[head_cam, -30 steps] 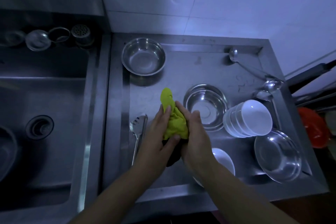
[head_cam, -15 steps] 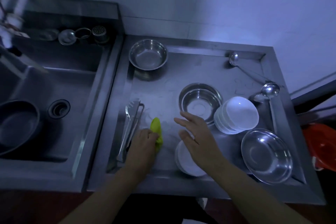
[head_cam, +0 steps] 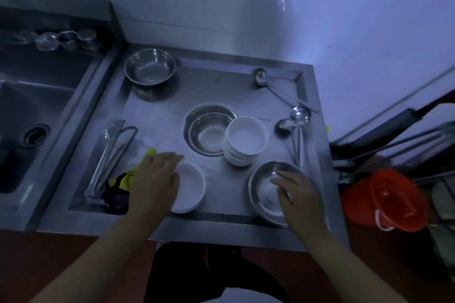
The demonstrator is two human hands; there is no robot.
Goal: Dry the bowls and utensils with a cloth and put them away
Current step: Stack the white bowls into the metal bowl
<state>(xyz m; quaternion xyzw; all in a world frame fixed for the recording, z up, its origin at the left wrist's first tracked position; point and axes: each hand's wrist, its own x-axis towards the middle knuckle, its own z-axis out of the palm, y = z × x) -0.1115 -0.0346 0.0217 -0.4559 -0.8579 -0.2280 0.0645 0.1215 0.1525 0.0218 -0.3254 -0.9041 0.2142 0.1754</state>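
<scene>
A yellow-green cloth [head_cam: 128, 176] lies bunched on the steel draining board [head_cam: 221, 220], next to metal tongs [head_cam: 108, 157]. My left hand [head_cam: 154, 181] lies flat over the cloth's right part, its fingers reaching onto the left rim of a single white bowl [head_cam: 193, 187]. My right hand [head_cam: 296, 188] is spread, with its fingertips touching the inside of the front right steel bowl [head_cam: 262, 195]. A stack of white bowls [head_cam: 246, 136] leans against a middle steel bowl [head_cam: 208, 130]. Another steel bowl [head_cam: 150, 66] sits at the back left.
Two ladles [head_cam: 299, 115] and a third ladle [head_cam: 261, 76] lie along the board's right side. The sink [head_cam: 37, 106] is to the left, with strainers on its back ledge. A red bucket [head_cam: 384, 200] stands on the floor to the right.
Both hands let go of the cloth, which now lies on the board. My left hand slid right onto the white bowl; my right hand swung right to the front steel bowl.
</scene>
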